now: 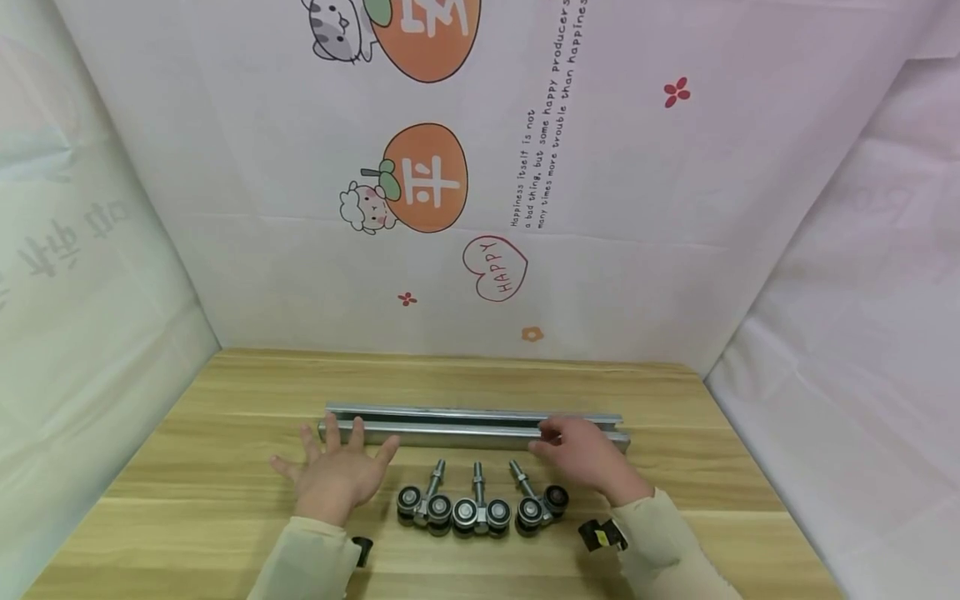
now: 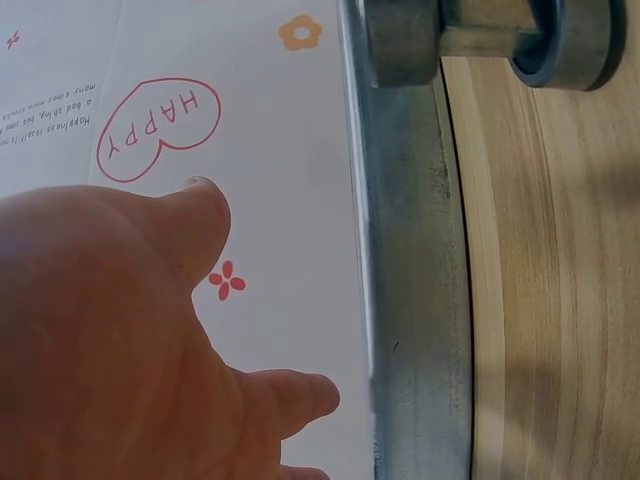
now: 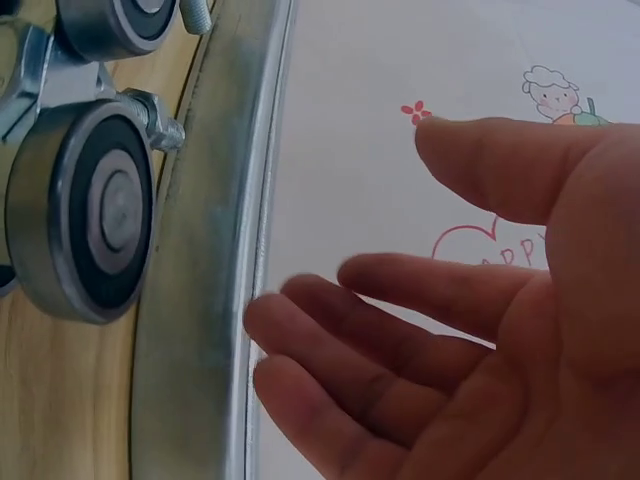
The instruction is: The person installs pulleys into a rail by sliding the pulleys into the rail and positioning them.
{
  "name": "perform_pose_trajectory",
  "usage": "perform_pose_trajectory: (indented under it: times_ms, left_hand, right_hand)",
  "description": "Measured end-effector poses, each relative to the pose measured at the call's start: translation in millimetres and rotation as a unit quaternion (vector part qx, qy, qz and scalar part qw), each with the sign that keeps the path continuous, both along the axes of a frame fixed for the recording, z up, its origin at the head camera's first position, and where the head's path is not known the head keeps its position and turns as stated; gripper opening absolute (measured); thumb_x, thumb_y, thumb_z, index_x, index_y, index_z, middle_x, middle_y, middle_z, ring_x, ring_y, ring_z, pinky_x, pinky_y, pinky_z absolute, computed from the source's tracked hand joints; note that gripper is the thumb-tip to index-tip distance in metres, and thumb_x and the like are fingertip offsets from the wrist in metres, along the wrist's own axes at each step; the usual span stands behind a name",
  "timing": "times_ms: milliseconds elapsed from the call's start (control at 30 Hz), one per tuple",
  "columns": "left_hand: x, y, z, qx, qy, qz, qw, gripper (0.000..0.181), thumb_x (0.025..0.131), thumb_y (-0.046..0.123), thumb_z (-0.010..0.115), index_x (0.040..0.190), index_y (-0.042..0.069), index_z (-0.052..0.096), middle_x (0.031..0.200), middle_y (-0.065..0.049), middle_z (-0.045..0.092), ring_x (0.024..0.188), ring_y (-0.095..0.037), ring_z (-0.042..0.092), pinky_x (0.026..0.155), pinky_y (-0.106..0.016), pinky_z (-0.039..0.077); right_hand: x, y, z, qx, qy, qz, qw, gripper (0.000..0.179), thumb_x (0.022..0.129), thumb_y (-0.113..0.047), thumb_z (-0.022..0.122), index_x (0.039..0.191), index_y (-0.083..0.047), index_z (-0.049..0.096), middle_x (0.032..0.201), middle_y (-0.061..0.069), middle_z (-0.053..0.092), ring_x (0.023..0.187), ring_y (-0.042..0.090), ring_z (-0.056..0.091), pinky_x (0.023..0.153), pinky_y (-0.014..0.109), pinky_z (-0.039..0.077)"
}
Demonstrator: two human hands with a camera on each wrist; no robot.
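A grey metal channel rail [image 1: 465,435] lies crosswise on the wooden table. In front of it stand three roller trolleys with threaded bolts pointing at the rail: a left one [image 1: 438,506], a middle one [image 1: 465,513] and a right one [image 1: 529,512]. My left hand [image 1: 337,475], fingers spread, is at the rail's left end; whether it touches is unclear. Over the right end hovers my right hand [image 1: 588,454], its fingers loosely bent and holding nothing. The right wrist view shows a trolley wheel [image 3: 118,215] close beside the rail [image 3: 195,290].
White printed sheeting [image 1: 615,275] rises behind the table's back edge, with more white sheets at both sides. The wooden table top [image 1: 225,467] extends around the parts. A black strap piece [image 1: 600,534] sits by the right sleeve.
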State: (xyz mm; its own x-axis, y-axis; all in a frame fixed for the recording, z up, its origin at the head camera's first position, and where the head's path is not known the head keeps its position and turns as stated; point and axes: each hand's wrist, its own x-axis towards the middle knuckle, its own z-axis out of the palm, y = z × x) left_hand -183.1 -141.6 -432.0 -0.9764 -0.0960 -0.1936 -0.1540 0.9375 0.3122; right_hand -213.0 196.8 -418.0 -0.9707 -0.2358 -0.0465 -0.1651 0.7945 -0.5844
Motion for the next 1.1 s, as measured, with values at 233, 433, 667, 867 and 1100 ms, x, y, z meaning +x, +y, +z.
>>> perform_pose_trajectory:
  times_ms: [233,433,667,867,1100]
  left_hand:
    - [0.0,-1.1,-0.9,0.0,-0.001,-0.001,1.0,0.095,0.093,0.078,0.017,0.158,0.008,0.026,0.159,-0.03,-0.004,0.138,-0.058,-0.016,0.084,-0.081,-0.022]
    - [-0.9,-3.6,-1.5,0.002,0.006,-0.001,1.0,0.105,0.087,0.084,0.009,0.158,0.009,0.025,0.159,-0.029,-0.003,0.138,-0.059,-0.016,0.084,-0.081,-0.023]
    - [-8.0,-8.3,-3.9,0.022,0.006,0.002,0.9997,0.103,0.087,0.084,0.008,0.16,0.011,0.017,0.161,-0.026,-0.006,0.139,-0.057,-0.015,0.088,-0.081,-0.02]
    - [-14.7,-14.6,-5.5,0.054,0.008,-0.004,0.9985,0.099,0.091,0.08,0.01,0.16,0.01,0.012,0.16,-0.027,-0.01,0.139,-0.058,-0.012,0.093,-0.083,-0.008]
    - [-15.6,-20.4,-5.2,0.068,0.001,0.0,0.9977,0.095,0.094,0.077,0.014,0.16,0.009,0.01,0.16,-0.027,-0.013,0.139,-0.059,-0.012,0.095,-0.082,-0.006]
  right_hand:
    - [-3.5,0,-3.0,0.016,-0.037,0.051,0.9978,0.033,0.095,-0.023,0.07,0.122,-0.005,0.069,0.108,0.001,0.068,0.101,0.023,0.062,0.088,0.048,0.05]
    - [-7.0,4,-10.7,0.027,-0.068,0.102,0.9921,0.035,0.094,-0.022,0.07,0.122,-0.002,0.068,0.11,0.005,0.068,0.098,0.023,0.062,0.085,0.049,0.051]
    - [-11.7,6,-17.7,0.03,-0.081,0.132,0.9875,0.034,0.092,-0.025,0.073,0.117,-0.003,0.07,0.107,0.003,0.069,0.095,0.021,0.063,0.083,0.049,0.052]
    - [-13.6,4,-22.9,0.026,-0.093,0.139,0.9856,0.036,0.09,-0.025,0.075,0.118,-0.002,0.07,0.105,0.001,0.069,0.094,0.021,0.063,0.081,0.047,0.052]
    - [-16.3,2,-23.0,0.019,-0.118,0.138,0.9832,0.041,0.089,-0.025,0.076,0.122,-0.002,0.068,0.11,0.003,0.069,0.097,0.022,0.065,0.083,0.047,0.053]
